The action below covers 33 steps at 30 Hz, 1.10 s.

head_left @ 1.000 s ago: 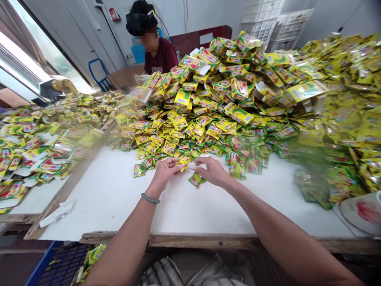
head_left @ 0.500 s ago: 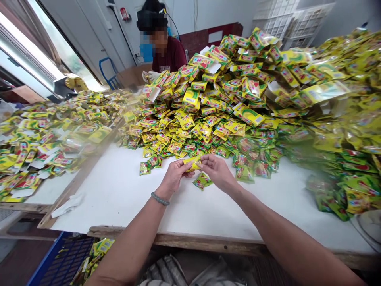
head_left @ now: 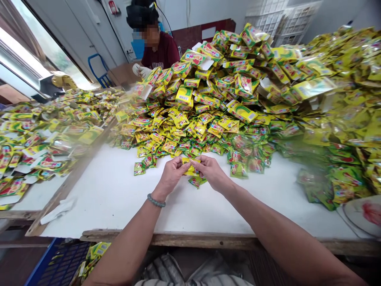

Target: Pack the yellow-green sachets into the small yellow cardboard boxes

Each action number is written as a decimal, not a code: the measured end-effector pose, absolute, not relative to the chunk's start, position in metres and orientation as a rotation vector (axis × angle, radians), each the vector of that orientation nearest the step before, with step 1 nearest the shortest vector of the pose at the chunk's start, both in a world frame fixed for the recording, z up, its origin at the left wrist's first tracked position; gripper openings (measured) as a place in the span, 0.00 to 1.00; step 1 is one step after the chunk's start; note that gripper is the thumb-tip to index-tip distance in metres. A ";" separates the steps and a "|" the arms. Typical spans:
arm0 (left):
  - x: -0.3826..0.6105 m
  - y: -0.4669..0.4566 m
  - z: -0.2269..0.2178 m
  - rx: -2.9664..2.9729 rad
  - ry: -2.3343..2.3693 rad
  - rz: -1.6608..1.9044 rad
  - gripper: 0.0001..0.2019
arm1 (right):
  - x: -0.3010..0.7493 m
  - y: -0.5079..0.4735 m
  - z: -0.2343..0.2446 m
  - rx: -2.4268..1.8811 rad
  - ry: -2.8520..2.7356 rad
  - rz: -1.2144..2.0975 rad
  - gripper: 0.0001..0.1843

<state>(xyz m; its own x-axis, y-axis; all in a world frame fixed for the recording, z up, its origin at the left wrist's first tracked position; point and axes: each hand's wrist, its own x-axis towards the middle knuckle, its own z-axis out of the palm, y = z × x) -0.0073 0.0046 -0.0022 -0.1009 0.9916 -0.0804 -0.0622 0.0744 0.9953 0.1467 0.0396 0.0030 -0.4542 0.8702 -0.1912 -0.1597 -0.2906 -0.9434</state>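
Both of my hands hold a small yellow packet (head_left: 190, 171) above the white tabletop; whether it is a carton or a soft bag I cannot tell. My left hand (head_left: 171, 173), with a beaded bracelet at the wrist, pinches its left end. Closed on its right end is my right hand (head_left: 212, 171), the thumb lying across the top. A green sachet (head_left: 195, 182) lies just below the held packet, partly hidden by it and my right hand. Beyond my fingers spreads a heap of yellow and green sachets (head_left: 169, 146), with yellow cartons (head_left: 184, 95) piled on top.
To the left, behind a wooden strip (head_left: 68, 182), lie many flattened or open cartons (head_left: 38, 155). A blue crate (head_left: 50, 262) stands below the table edge. More sachets (head_left: 348, 178) lie at right beside a round flowered object (head_left: 364, 214). Across the heap, a co-worker (head_left: 162, 49) wears white gloves.
The view has shifted slightly right. My hands have come closer together on the yellow packet, which is now turned and more covered by fingers. The co-worker's gloved hands have moved.
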 end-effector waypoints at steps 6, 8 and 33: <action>-0.002 0.003 0.008 0.946 1.123 1.290 0.20 | 0.150 0.042 0.011 -0.880 -1.207 1.871 0.30; -0.003 0.004 0.011 0.881 1.157 1.306 0.21 | 0.157 0.046 0.011 -1.012 -1.449 1.697 0.28; 0.018 0.000 0.006 0.819 1.234 1.380 0.20 | 0.146 0.044 0.000 -1.218 -1.383 1.184 0.24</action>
<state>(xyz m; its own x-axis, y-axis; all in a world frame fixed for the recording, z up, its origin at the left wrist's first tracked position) 0.0181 -0.0002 0.0056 -0.2028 0.9675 -0.1512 -0.2581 0.0962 0.9613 0.1465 0.0435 -0.0001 -0.0918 0.9950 0.0392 0.1151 0.0497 -0.9921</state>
